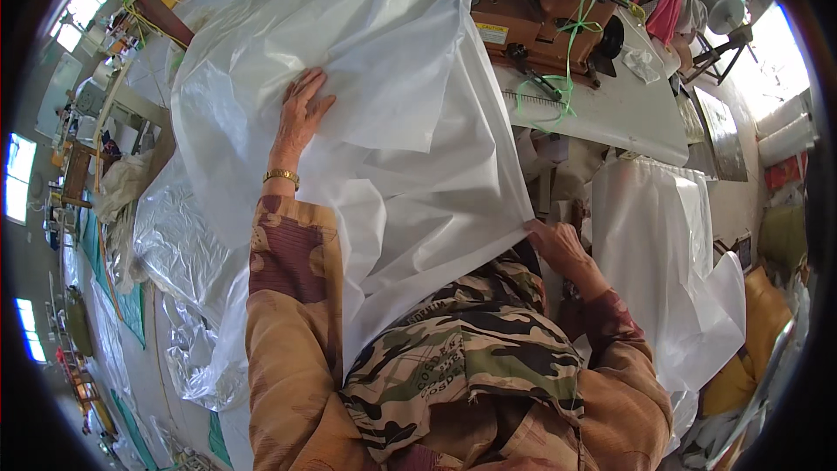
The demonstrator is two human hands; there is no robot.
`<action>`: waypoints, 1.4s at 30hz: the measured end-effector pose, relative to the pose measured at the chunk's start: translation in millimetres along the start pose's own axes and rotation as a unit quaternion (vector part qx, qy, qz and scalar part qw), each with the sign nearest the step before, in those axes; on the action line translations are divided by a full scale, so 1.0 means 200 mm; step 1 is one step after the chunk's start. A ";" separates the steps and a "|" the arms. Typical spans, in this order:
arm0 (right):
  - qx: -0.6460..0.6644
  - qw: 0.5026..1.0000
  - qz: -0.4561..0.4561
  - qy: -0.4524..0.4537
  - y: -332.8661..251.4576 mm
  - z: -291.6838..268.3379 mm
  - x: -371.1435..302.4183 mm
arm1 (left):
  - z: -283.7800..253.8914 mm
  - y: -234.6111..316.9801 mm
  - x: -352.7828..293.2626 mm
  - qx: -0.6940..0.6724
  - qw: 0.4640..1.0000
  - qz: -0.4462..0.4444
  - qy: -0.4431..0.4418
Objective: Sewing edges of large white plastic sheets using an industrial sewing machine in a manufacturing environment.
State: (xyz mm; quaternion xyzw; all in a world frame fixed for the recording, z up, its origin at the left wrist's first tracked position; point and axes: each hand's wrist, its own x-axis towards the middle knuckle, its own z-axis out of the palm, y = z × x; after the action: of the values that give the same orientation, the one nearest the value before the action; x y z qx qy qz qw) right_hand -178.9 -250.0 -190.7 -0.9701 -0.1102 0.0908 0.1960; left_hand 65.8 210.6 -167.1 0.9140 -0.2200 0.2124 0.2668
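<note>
One cluttered workroom: windows glare along its left wall; from where I stand, heaped goods line both sides.
White sheet: glossy and creased, it spreads from the machine down to the person's front, its right edge running straight and slanting.
Grey table: bare surface shows right of the sheet, its front edge above a shadowed gap.
Second sheet: drapes below that edge, leaving the right arm a narrow space.
Brown sewing machine: stands on the table, the sheet's upper corner reaching it.
Left hand: rests flat, fingers loosely spread.
Right hand: fingers pinch the sheet's lower right edge.
</note>
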 end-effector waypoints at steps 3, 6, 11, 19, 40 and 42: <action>-0.022 0.995 -0.091 -0.032 -0.08 -0.04 0.00 | -0.04 0.08 0.04 -0.029 0.996 -0.074 -0.034; 0.087 0.980 -0.176 0.041 -0.24 -0.14 0.13 | -0.12 0.30 0.04 -0.140 0.986 -0.093 -0.013; 0.290 0.938 -0.167 0.093 -0.42 -0.14 0.50 | -0.05 0.88 -0.16 -0.018 0.994 0.105 -0.039; 0.696 0.712 -0.029 0.093 -0.64 -0.11 0.99 | -0.06 0.99 -0.13 0.085 0.979 0.135 0.123; 0.344 0.904 -0.191 0.168 -0.82 -0.21 0.55 | -0.33 1.04 0.03 -0.079 0.993 0.022 0.081; 0.125 0.946 -0.213 0.208 -0.77 -0.31 0.70 | -0.35 1.04 0.06 -0.066 0.994 0.042 0.076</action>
State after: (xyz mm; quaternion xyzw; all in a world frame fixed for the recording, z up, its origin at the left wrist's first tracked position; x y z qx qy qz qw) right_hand -59.0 -98.7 -92.0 -0.8891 -0.2592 -0.1443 0.3487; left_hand -50.7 89.0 -24.2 0.8656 -0.2506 0.2767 0.3336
